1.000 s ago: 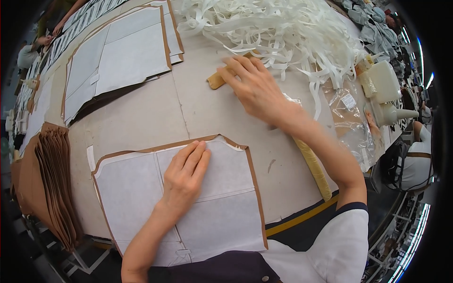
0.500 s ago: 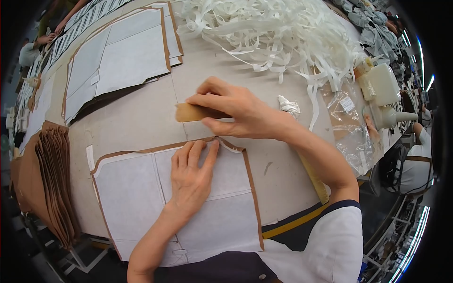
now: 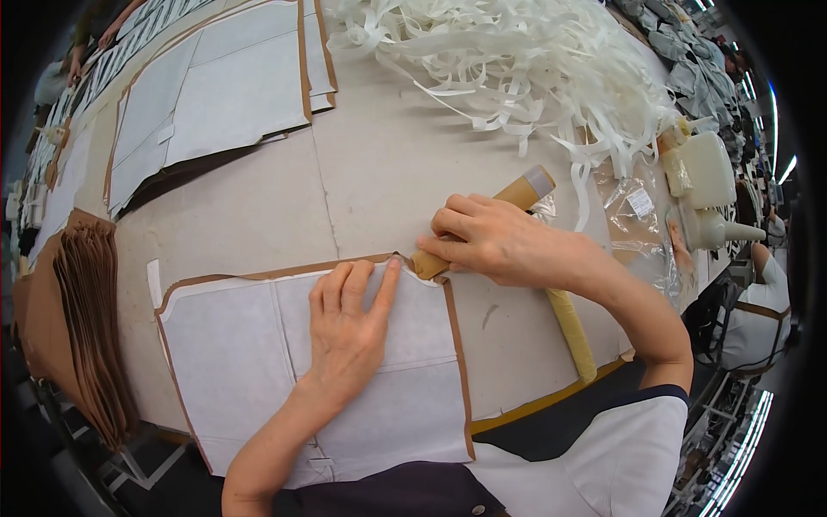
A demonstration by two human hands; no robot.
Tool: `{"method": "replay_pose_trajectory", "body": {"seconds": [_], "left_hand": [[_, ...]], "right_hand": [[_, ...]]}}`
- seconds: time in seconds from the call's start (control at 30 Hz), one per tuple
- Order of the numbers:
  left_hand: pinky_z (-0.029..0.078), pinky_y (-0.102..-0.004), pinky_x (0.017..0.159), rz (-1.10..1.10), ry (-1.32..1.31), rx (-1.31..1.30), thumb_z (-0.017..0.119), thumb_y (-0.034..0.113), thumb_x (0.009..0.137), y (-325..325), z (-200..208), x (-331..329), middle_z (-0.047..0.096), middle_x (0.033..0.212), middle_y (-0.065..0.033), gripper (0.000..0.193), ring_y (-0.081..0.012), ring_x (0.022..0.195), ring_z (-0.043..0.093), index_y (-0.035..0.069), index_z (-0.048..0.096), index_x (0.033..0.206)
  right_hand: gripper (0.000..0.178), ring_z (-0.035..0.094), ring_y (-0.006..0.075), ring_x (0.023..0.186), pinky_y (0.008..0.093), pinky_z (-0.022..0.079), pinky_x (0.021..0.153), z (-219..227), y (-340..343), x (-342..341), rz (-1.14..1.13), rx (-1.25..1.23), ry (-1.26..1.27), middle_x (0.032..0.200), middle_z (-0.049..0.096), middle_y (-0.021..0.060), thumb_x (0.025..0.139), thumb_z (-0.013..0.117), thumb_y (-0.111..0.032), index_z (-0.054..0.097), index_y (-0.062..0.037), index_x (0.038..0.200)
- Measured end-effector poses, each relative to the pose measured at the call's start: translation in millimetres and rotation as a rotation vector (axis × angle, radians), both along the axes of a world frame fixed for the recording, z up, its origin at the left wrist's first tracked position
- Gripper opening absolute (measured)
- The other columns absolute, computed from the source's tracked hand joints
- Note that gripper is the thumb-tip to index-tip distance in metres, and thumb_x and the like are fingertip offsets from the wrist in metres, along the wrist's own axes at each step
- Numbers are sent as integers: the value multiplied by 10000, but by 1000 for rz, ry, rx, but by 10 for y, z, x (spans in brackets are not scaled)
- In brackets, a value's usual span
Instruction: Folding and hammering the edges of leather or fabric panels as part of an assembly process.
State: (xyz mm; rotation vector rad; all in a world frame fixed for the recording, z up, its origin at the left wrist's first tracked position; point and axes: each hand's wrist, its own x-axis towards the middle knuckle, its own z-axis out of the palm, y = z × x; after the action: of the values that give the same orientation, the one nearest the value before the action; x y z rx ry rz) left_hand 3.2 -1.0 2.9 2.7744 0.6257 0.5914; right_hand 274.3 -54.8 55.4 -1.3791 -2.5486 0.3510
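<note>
In front of me lies a white fabric panel (image 3: 233,370) with brown edging and stitched seams. My left hand (image 3: 346,323) lies flat on its upper middle, fingers stretched toward the far edge and the index fingertip at that edge. My right hand (image 3: 495,241) is closed around a tan rod (image 3: 524,188) with a grey far end. The rod slants, and its near end touches the panel's far right corner, where the edging curves. Part of the rod is hidden under my fingers.
White tape strips (image 3: 508,69) are heaped at the back. More edged panels (image 3: 237,95) lie at the far left, folded brown pieces (image 3: 86,319) at the left. Right of my panel are a yellow bar (image 3: 571,336), a plastic bag (image 3: 637,233) and white squeeze bottles (image 3: 708,168).
My right hand has moved right and nearer with the rod, bringing its end down onto the panel's corner. My left hand has stayed on the panel.
</note>
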Motion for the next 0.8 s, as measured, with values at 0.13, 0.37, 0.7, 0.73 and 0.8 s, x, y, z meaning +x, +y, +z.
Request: {"method": "replay_pose_trajectory", "body": {"seconds": [0.13,0.37,0.7,0.73,0.8], "left_hand": [[420,-461,1033,11,17,-11,698,-68,765,-2,17,10,539,1312,-132,654,-318,1254,511,43,662,1409],[418,-463,1020,20,36,-3,669,-73,769,-10,15,36,539,1305,-143,647,-323,1246,511,42,657,1406],[413,-451,1015,14,43,18,672,-66,757,-4,19,33,538,1300,-145,649,-315,1228,513,39,663,1397],[415,-451,1011,14,34,17,673,-65,753,2,18,34,540,1298,-145,651,-315,1224,515,37,664,1395],[417,-450,1007,15,27,17,673,-65,748,6,8,34,542,1295,-144,653,-316,1220,517,36,666,1393]], "right_hand": [[305,584,256,1036,376,503,875,45,35,-14,30,19,-74,1064,594,94,881,677,-73,661,6,1175],[270,566,213,1002,340,471,840,53,115,6,94,54,-121,1026,570,69,894,661,-70,655,7,1153],[178,552,186,993,320,458,825,42,306,22,184,118,-186,984,557,47,911,658,-88,674,1,1064],[178,552,186,993,320,458,825,40,330,25,183,116,-185,984,557,47,911,658,-88,674,1,1064],[192,553,186,999,320,461,842,35,370,28,212,109,-184,990,561,44,903,661,-88,676,1,1072]]}}
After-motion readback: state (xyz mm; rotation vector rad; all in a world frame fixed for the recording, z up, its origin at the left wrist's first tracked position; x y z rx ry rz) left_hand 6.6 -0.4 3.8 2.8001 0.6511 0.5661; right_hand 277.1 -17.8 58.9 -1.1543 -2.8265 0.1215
